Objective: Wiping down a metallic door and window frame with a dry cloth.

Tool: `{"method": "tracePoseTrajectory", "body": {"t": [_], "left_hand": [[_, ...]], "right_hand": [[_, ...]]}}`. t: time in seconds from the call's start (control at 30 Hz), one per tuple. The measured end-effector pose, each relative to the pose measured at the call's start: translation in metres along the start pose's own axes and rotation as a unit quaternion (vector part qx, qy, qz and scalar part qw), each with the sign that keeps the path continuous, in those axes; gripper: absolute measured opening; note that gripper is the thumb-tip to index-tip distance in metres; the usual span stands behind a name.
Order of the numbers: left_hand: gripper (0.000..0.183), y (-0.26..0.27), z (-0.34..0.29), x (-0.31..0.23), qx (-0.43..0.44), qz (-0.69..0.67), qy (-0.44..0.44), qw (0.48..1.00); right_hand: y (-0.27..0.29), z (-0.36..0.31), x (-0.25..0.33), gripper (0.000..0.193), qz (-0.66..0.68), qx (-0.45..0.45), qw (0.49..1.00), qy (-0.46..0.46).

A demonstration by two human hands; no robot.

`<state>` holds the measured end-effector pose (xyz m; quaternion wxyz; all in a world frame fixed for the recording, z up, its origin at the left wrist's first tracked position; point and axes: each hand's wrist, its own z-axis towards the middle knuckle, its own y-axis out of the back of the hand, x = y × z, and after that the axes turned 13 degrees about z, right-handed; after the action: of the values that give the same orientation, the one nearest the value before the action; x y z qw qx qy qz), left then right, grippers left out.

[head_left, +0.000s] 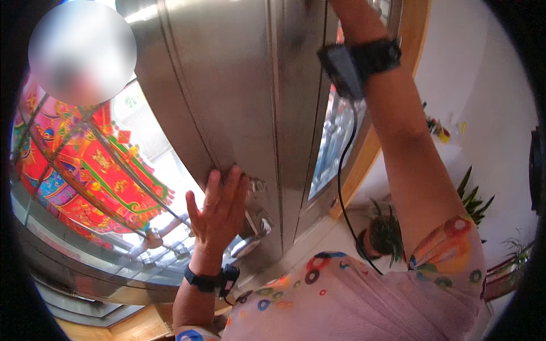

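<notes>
A broad brushed-metal panel (227, 79) with long vertical seams runs down the middle of the view, like a metal door or frame. My left hand (219, 207) lies against its lower left part, thumb apart and fingers stretched out, holding nothing. Just right of those fingers is a shiny metal handle or latch (259, 227). High at the upper right, my right arm is raised across the panel's right side. Only the wrist end of my right hand (361, 20) shows; its fingers are cut off or hidden at the top edge. Both wrists wear dark bands with small devices.
Behind barred glass on the left hangs a red, many-coloured decoration (108, 176). A wooden frame (364, 165) edges the white wall (460, 74) on the right. Potted plants (387, 233) stand low at the right, near my raised arm. A black cable (341, 176) hangs from the right wristband.
</notes>
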<state>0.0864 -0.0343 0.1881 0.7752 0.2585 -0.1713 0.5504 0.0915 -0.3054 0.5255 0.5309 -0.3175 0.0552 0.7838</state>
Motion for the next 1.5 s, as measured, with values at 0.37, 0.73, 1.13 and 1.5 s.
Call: {"method": "tracePoseTrajectory", "body": {"t": [0.37,0.73,1.13,1.5], "left_hand": [[0.027,0.003,0.004,-0.004,0.020,-0.055,0.033,0.998],[0.033,0.004,0.004,-0.005,0.048,-0.013,0.011,0.999],[0.031,-0.004,0.000,-0.004,0.058,-0.082,0.043,0.994],[0.031,0.000,0.003,-0.008,0.034,-0.005,0.040,0.999]], "right_hand": [[0.113,-0.299,0.235,0.074,0.184,0.203,0.820,-0.502],[0.167,-0.349,0.342,0.064,0.217,0.207,0.783,-0.545],[0.117,-0.308,0.317,0.033,0.149,0.190,0.910,-0.338],[0.199,-0.437,0.444,0.046,0.158,0.420,0.746,-0.492]]}}
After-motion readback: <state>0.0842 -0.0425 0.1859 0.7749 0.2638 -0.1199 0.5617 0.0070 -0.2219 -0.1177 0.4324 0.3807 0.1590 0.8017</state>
